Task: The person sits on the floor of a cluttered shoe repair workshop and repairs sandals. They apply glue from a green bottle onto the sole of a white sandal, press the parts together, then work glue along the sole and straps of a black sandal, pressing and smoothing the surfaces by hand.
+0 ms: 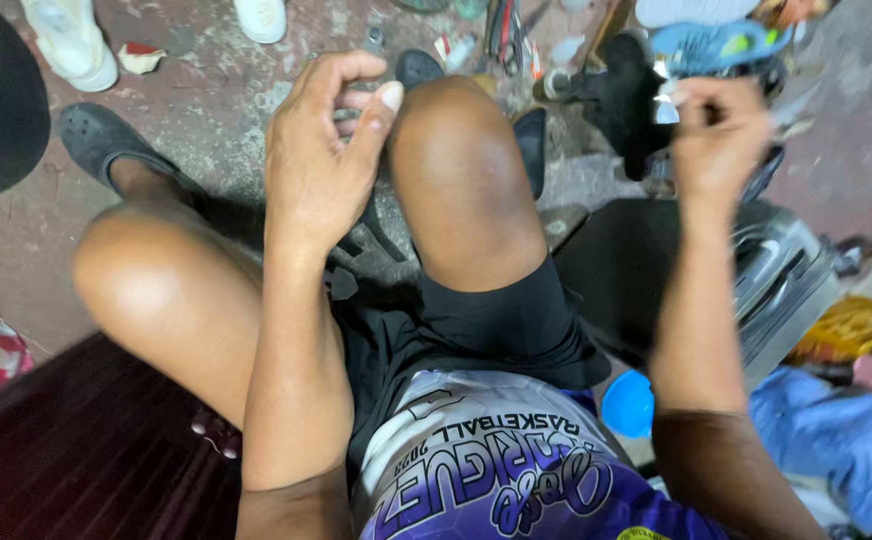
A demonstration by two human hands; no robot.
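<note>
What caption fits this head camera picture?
Seated person's left hand pinches something small above the knees; right hand grips a small shiny object.

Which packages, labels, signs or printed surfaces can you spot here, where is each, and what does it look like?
Printed jersey: bottom centre on the person's torso, purple and white with dark lettering.
Torn wrapper scrap: on the floor at top left, small, red and white.
Yellow packet: at the right edge, crumpled, orange-yellow.
No signs or screens show.

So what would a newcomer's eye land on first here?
The two raised hands: the left hand curled over the bare knee at centre, the right hand pinching a small shiny piece upper right. Next, the black shoe beside that hand, and the dark clog on the stained floor at left.
</note>
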